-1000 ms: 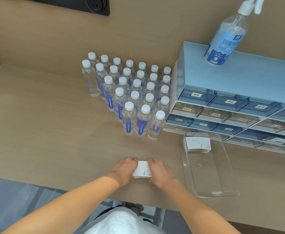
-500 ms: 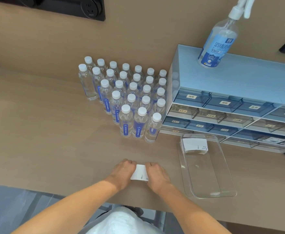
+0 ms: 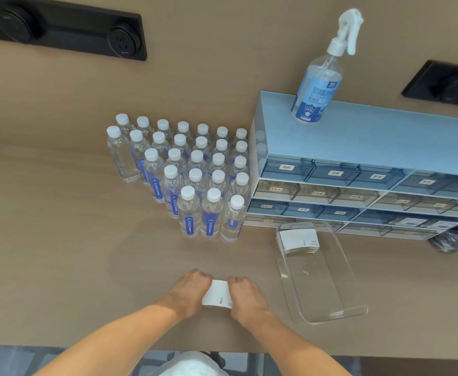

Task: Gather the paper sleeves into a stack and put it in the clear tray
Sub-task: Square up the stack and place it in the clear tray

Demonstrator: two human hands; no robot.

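Head view, single frame. I note both hands low at centre on the desk (image 3: pixel 46 240), near its front edge. Left hand (image 3: pixel 188 290) and right hand (image 3: pixel 246 297) are curled and pressed in against the two ends of a small bundle of sleeves (image 3: pixel 217 297); fingers closed on it from either side. I judge this as squaring the stack. Whether it is lifted or resting on the desk, I cannot tell.

Progress: gathering looks done or nearly so, as I see no loose sleeves elsewhere on the desk. The tray (image 3: pixel 330 316) lies to the right of the hands, near but apart. An older stack (image 3: pixel 299 241) already sits at the tray's far end; the near part is bare. Left to do, by my estimate: carry the bundle right and set it in.

Surroundings: bottles (image 3: pixel 195 180) stand in a packed cluster beyond the hands. A drawer unit (image 3: pixel 371 164) sits behind the tray, with a sprayer (image 3: pixel 317 85) on top. Nothing lies between hands and tray; only the tray's rim must be cleared.
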